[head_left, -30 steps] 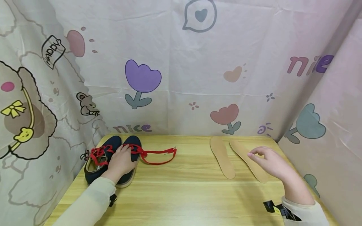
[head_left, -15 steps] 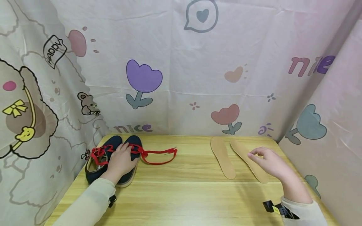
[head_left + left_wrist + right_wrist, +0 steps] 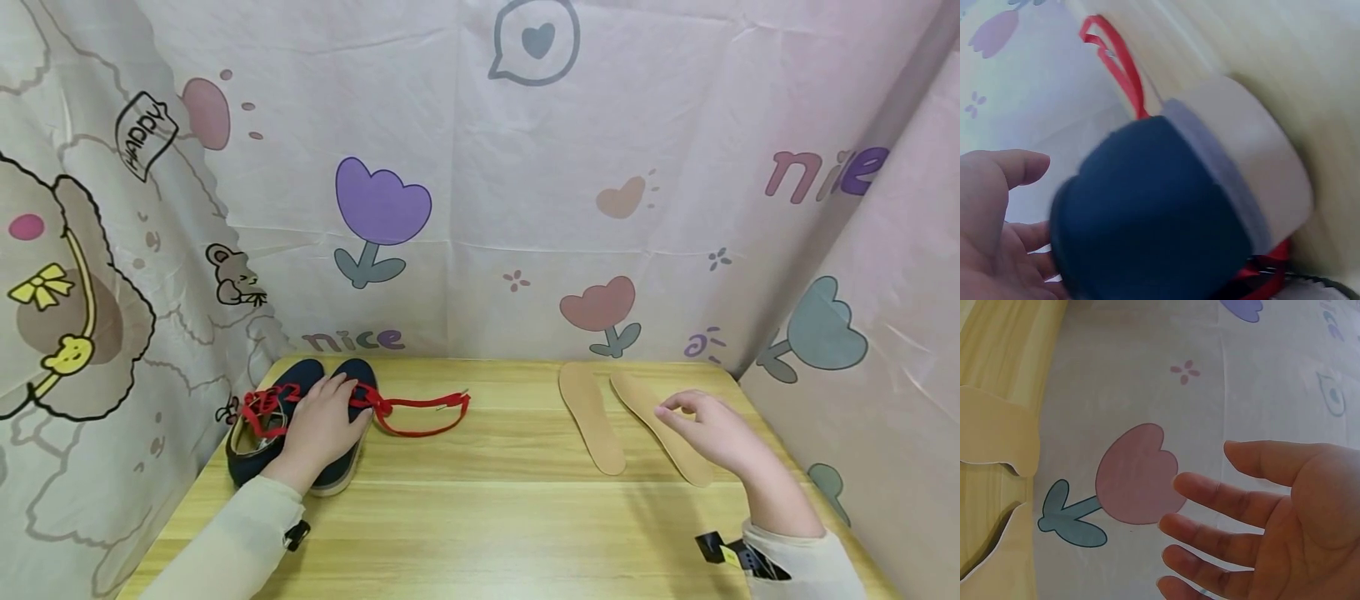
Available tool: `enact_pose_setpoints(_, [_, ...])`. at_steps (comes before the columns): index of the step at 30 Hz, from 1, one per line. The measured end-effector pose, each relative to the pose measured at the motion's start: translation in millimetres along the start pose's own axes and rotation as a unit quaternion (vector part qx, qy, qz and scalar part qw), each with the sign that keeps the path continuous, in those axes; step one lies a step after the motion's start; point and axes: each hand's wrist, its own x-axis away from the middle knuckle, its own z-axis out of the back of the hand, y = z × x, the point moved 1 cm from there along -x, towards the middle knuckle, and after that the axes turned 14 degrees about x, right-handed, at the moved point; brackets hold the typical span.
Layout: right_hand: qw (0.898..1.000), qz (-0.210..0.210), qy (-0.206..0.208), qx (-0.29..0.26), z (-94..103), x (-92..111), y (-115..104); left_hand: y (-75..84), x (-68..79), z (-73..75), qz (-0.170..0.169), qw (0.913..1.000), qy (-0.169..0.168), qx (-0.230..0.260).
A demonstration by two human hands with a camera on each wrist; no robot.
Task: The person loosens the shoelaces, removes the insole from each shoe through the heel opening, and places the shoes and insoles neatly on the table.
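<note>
Two navy shoes stand side by side at the table's left, a left shoe (image 3: 303, 377) and a right shoe (image 3: 341, 471). Red laces (image 3: 420, 434) run over both, one long loop trailing right. My left hand (image 3: 318, 429) is over the right shoe with fingers loosely bent toward its laces. In the left wrist view the thumb stands away from the shoe's dark heel (image 3: 1147, 206), and the other fingers are partly hidden behind it. My right hand (image 3: 708, 433), fingers relaxed and holding nothing, hovers above the right-hand tan insole (image 3: 693, 468). Another insole (image 3: 596, 421) lies beside it.
The light wooden table (image 3: 480, 525) ends at a printed cloth (image 3: 480, 183) hanging behind it. More cloth hangs along the left and right sides. The insoles lie toward the table's right rear.
My left hand has shifted slightly right on the shoe, its thumb moving outward and up. The right hand, insoles and shoes stay practically where they were.
</note>
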Motion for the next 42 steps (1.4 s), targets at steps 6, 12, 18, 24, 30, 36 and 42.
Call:
enact_pose_setpoints(6, [1.000, 0.000, 0.002, -0.004, 1.0, 0, -4, 15.0, 4.7, 2.0, -0.021, 0.9997, 0.004, 0.007])
enact_pose_setpoints(12, [1.000, 0.010, 0.011, -0.012, -0.3, -4, -9, 27.5, 7.0, 3.8, -0.045, 0.9988, 0.018, 0.007])
enact_pose_setpoints(18, [0.999, 0.021, 0.024, -0.017, -0.9, -5, -14, 37.4, 7.4, 2.7, -0.060, 0.9980, 0.020, -0.004])
enact_pose_setpoints(24, [0.999, 0.030, 0.038, -0.020, -4.7, -8, -20, 49.7, 10.4, -0.7, -0.070, 0.9973, 0.021, 0.005])
enact_pose_setpoints(30, [0.998, 0.043, 0.039, -0.027, -8.0, -11, -31, 62.6, 13.4, -5.6, -0.085, 0.9962, 0.022, 0.001])
enact_pose_setpoints(36, [0.997, 0.049, 0.042, -0.031, -10.0, -14, -41, 74.0, 13.3, -8.2, -0.103, 0.9944, 0.025, 0.002])
enact_pose_setpoints(42, [0.995, 0.077, 0.058, -0.027, -14.7, -19, -50, 86.1, 11.9, -12.0, -0.110, 0.9937, 0.022, 0.004])
